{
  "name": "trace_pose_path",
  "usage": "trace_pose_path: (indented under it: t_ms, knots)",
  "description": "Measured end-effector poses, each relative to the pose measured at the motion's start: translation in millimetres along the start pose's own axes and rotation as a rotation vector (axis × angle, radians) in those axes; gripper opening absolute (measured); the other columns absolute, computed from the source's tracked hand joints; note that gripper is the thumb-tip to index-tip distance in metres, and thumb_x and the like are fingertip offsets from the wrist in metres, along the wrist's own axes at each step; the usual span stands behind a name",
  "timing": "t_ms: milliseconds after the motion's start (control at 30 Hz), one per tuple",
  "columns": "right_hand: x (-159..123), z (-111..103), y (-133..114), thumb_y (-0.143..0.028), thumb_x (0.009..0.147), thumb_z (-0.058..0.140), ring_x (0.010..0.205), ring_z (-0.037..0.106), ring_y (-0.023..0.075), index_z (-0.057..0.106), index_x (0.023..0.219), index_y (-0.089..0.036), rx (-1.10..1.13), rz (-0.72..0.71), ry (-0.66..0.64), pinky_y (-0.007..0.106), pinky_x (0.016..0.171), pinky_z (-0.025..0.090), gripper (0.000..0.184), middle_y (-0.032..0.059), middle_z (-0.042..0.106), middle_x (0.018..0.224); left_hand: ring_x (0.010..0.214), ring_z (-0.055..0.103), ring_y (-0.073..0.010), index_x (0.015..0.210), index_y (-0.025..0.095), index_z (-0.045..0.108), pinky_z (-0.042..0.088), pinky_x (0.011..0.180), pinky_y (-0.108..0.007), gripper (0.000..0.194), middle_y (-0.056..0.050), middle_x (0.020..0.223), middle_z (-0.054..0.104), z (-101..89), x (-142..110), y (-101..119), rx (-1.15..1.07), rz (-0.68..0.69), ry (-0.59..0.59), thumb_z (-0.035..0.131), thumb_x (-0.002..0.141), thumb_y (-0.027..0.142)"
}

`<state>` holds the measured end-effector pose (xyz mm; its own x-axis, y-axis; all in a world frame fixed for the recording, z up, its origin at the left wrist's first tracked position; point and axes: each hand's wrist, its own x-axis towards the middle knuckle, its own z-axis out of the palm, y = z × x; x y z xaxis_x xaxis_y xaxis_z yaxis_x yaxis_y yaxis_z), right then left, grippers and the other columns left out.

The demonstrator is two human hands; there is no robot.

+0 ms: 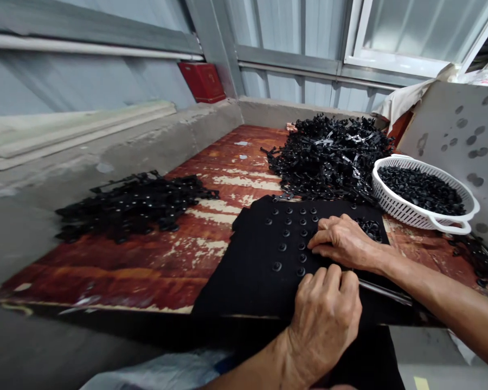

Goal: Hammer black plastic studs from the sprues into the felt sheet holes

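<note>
A black cloth [244, 271] lies over the table's front edge, with small round black pieces [282, 247] standing on it in rows. My right hand [345, 241] is above the cloth at the right end of these rows, thumb and fingers pinched together; what is between them is hidden. Nearer to me, my left hand [327, 314] is closed at the cloth's front edge, its fingertips out of sight. A thin metal bar [384, 292] lies below my right wrist. Beyond that hand is a small heap of loose black pieces [370, 228].
A large tangled pile of black linked parts [329, 157] covers the back of the worn red table [179, 265]. Another black pile [134, 206] sits at left. The white basket [406, 214] at right holds small black pieces. A spotted grey panel [459, 130] stands behind it.
</note>
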<state>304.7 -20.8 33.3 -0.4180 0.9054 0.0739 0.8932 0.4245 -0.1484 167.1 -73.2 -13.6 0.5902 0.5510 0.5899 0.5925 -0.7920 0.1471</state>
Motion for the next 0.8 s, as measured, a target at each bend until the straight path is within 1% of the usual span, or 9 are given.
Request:
trace_pose_path:
  t_ms: [167, 267, 367, 467, 533, 600, 667, 733, 800]
  knots:
    - [-0.3, 0.3, 0.1, -0.025, 0.091, 0.060, 0.081, 0.054, 0.0196, 0.076, 0.096, -0.025, -0.040, 0.025, 0.012, 0.033, 0.068, 0.026, 0.016, 0.0040, 0.062, 0.084, 0.062, 0.054, -0.0199, 0.072, 0.023, 0.048, 0.039, 0.056, -0.036, 0.013, -0.002, 0.067, 0.056, -0.5, 0.5, -2.1, -0.035, -0.001, -0.007, 0.058, 0.078, 0.017]
    - [-2.7, -1.9, 2.1, -0.026, 0.089, 0.063, 0.084, 0.056, 0.0197, 0.072, 0.108, -0.026, -0.028, 0.052, 0.022, 0.033, 0.070, 0.027, 0.020, 0.0035, 0.063, 0.088, 0.063, 0.055, -0.0203, 0.074, 0.023, 0.049, 0.040, 0.057, -0.036, 0.012, -0.002, 0.067, 0.058, -3.5, 7.3, -4.9, -0.035, 0.008, -0.012, 0.058, 0.077, 0.015]
    - [-6.4, -2.8, 7.4, -0.025, 0.088, 0.065, 0.088, 0.057, 0.0215, 0.067, 0.117, -0.022, -0.010, 0.105, 0.055, 0.033, 0.072, 0.030, 0.030, 0.0060, 0.064, 0.096, 0.064, 0.056, -0.0204, 0.074, 0.022, 0.050, 0.040, 0.057, -0.035, 0.011, -0.002, 0.068, 0.059, -5.9, 15.4, -6.7, -0.022, 0.013, -0.020, 0.057, 0.077, 0.014]
    - [-9.2, -0.2, 13.6, -0.021, 0.086, 0.065, 0.086, 0.058, 0.0221, 0.071, 0.102, -0.020, 0.016, 0.128, 0.057, 0.033, 0.072, 0.031, 0.017, 0.0056, 0.066, 0.090, 0.063, 0.057, -0.0206, 0.073, 0.022, 0.051, 0.040, 0.056, -0.035, 0.011, -0.003, 0.069, 0.060, -7.2, 17.4, -5.8, 0.008, 0.001, -0.054, 0.056, 0.078, 0.014]
    - [-10.3, 2.1, 16.8, -0.018, 0.085, 0.064, 0.083, 0.059, 0.0219, 0.072, 0.093, -0.020, 0.047, 0.135, 0.065, 0.034, 0.073, 0.033, 0.011, 0.0044, 0.068, 0.085, 0.064, 0.058, -0.0214, 0.074, 0.022, 0.051, 0.041, 0.057, -0.036, 0.009, -0.003, 0.070, 0.061, -9.5, 15.2, -6.3, 0.015, -0.011, -0.081, 0.058, 0.078, 0.019]
    - [-11.4, 2.4, 18.6, -0.016, 0.086, 0.062, 0.084, 0.059, 0.0222, 0.072, 0.092, -0.019, 0.093, 0.160, 0.104, 0.035, 0.075, 0.035, 0.012, 0.0052, 0.070, 0.087, 0.067, 0.058, -0.0219, 0.074, 0.023, 0.052, 0.042, 0.058, -0.036, 0.011, -0.003, 0.071, 0.061, -14.3, 13.9, -11.2, -0.012, -0.021, -0.089, 0.060, 0.080, 0.027]
    - [-12.6, -0.4, 18.0, -0.015, 0.087, 0.059, 0.085, 0.061, 0.0212, 0.072, 0.094, -0.018, 0.160, 0.197, 0.157, 0.034, 0.076, 0.039, 0.015, 0.0060, 0.071, 0.090, 0.070, 0.060, -0.0213, 0.075, 0.023, 0.052, 0.044, 0.061, -0.035, 0.015, -0.003, 0.073, 0.063, -20.3, 17.5, -21.6, -0.038, -0.038, -0.071, 0.057, 0.085, 0.033]
    - [-13.2, -5.5, 13.9, -0.015, 0.089, 0.057, 0.083, 0.063, 0.0185, 0.072, 0.095, -0.017, 0.245, 0.228, 0.200, 0.030, 0.075, 0.043, 0.016, 0.0051, 0.071, 0.091, 0.075, 0.061, -0.0199, 0.079, 0.023, 0.054, 0.045, 0.064, -0.032, 0.013, -0.004, 0.079, 0.065, -25.3, 27.1, -34.7, -0.019, -0.076, -0.037, 0.052, 0.089, 0.030]
    - [-12.3, -10.9, 6.7, -0.017, 0.091, 0.055, 0.077, 0.064, 0.0154, 0.072, 0.093, -0.016, 0.326, 0.249, 0.221, 0.026, 0.069, 0.046, 0.017, 0.0027, 0.072, 0.086, 0.079, 0.063, -0.0193, 0.088, 0.022, 0.055, 0.046, 0.064, -0.030, 0.007, -0.004, 0.087, 0.067, -27.5, 40.0, -45.9, -0.003, -0.102, -0.017, 0.051, 0.090, 0.027]
